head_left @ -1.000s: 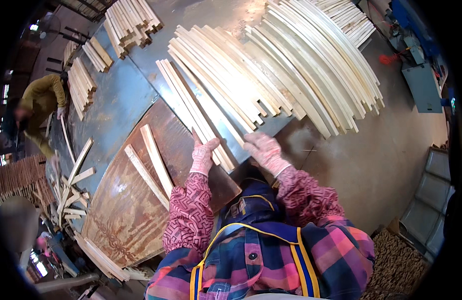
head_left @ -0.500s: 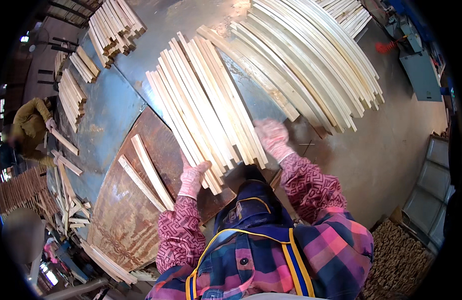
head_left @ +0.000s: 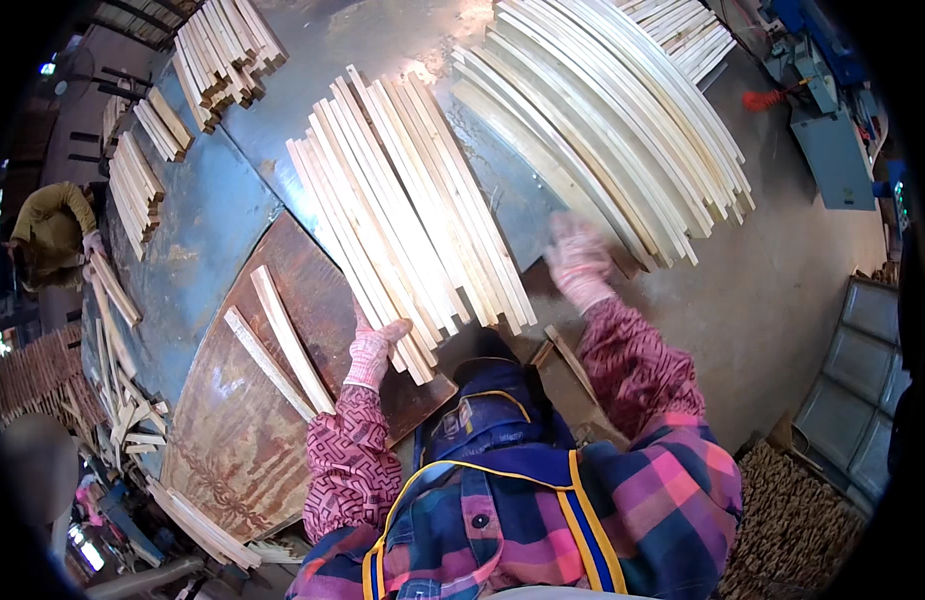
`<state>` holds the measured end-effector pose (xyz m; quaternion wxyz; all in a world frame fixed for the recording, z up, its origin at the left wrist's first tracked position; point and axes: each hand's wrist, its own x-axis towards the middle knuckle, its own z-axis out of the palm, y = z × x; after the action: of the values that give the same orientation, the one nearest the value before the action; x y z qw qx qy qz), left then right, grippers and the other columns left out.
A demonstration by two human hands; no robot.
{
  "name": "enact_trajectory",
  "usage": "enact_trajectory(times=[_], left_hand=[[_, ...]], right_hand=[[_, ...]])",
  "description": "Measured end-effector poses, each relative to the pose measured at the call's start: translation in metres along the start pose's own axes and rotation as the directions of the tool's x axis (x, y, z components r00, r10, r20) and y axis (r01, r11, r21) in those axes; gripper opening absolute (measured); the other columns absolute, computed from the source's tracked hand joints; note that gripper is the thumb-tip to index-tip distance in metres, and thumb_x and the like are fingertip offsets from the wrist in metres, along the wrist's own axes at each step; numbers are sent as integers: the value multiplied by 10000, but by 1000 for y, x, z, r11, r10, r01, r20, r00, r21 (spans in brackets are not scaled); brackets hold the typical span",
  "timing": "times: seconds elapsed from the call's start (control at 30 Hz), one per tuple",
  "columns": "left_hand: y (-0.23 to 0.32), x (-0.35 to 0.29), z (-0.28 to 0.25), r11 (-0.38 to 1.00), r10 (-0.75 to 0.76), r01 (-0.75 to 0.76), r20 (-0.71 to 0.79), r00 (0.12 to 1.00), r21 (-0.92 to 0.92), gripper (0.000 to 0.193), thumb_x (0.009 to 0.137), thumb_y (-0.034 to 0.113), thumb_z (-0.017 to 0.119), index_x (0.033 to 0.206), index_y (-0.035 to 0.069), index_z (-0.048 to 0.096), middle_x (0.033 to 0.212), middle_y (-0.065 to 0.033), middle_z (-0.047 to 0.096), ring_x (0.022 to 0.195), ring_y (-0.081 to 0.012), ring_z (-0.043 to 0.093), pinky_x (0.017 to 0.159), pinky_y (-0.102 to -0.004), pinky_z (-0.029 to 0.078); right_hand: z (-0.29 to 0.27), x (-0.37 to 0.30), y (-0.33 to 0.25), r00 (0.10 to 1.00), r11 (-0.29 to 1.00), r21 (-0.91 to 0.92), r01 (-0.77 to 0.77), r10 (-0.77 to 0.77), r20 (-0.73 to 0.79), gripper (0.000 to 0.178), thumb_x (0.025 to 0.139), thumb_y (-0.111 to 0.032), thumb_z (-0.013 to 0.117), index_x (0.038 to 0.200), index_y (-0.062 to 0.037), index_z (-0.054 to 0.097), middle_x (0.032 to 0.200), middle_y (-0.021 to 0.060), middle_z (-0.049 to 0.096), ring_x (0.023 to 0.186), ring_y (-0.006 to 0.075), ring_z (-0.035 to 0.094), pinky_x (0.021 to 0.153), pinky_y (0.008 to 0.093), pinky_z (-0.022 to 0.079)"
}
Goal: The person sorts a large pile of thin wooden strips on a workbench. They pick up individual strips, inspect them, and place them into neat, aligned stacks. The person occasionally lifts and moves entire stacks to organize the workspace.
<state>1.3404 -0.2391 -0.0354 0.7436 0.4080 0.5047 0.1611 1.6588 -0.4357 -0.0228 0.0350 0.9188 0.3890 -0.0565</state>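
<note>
A bundle of pale wooden strips [head_left: 402, 200] lies side by side on the metal table in front of me. My left hand [head_left: 370, 350], in a patterned glove, grips the near left corner of this bundle, its thumb over the strip ends. To the right, several long curved wooden strips [head_left: 622, 140] lie in a wide row. My right hand [head_left: 580, 265], gloved and blurred by motion, is beside the near left end of that row. Its fingers look stretched out, with nothing visible in them.
Two loose strips [head_left: 287, 340] lie on the rusty brown plate [head_left: 232, 440] to the left. More strip stacks [head_left: 222, 55] stand at the far left. A co-worker [head_left: 52, 235] handles a piece at the left edge. A grey-blue machine box [head_left: 832, 155] stands at right.
The loose board between the bundle and the right-hand row now lies against that row, baring the table there. My right hand has moved right, away from the bundle; my left stays at its corner.
</note>
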Motion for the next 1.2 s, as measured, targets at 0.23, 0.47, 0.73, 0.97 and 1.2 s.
enact_trajectory(times=[0.23, 0.47, 0.73, 0.97, 1.2], left_hand=[[1, -8, 23, 982, -61, 46, 75, 995, 184, 1203, 720, -27, 790, 1588, 141, -26, 1290, -181, 580, 1064, -260, 631, 885, -355, 560], [-37, -25, 137, 643, -182, 69, 65, 981, 763, 1235, 827, 594, 664, 1539, 21, -166, 1298, -280, 597, 1133, -373, 640, 945, -427, 506], [23, -19, 58, 540, -53, -168, 233, 971, 825, 807, 921, 649, 464, 1557, 197, 260, 1274, -248, 613, 1142, -385, 618, 948, -468, 490], [-51, -206, -168, 753, 508, -299, -228, 831, 587, 448, 930, 311, 598, 1334, 118, 579, 1225, -186, 654, 1108, -335, 640, 920, -388, 529], [-185, -394, -365, 886, 275, 3, -532, 801, 463, 520, 941, 331, 609, 1412, 125, 530, 1315, -97, 639, 1192, -254, 618, 979, -323, 495]], right_hand=[[-35, 30, 47, 959, 997, 17, -69, 61, 275, 378, 896, -184, 562, 1256, -69, 559, 1214, 134, 605, 1110, 356, 604, 1010, 415, 481], [-40, -21, 66, 973, 984, 163, 66, -27, -230, 505, 855, -180, 653, 1328, -25, 574, 1241, 185, 644, 1130, 348, 610, 984, 420, 487], [-60, -116, -105, 970, 689, 724, 21, -188, 151, 363, 916, -161, 611, 1247, -15, 624, 1107, 172, 681, 1035, 273, 643, 951, 352, 496], [-37, -216, -337, 792, 727, 681, 85, -464, 396, 748, 845, -411, 689, 1447, -41, 444, 1265, 225, 637, 1160, 381, 619, 1030, 421, 451], [37, -293, -522, 801, 814, -83, 574, -538, 264, 479, 772, -460, 728, 1141, -171, 631, 1096, 175, 693, 1033, 306, 661, 950, 384, 497]])
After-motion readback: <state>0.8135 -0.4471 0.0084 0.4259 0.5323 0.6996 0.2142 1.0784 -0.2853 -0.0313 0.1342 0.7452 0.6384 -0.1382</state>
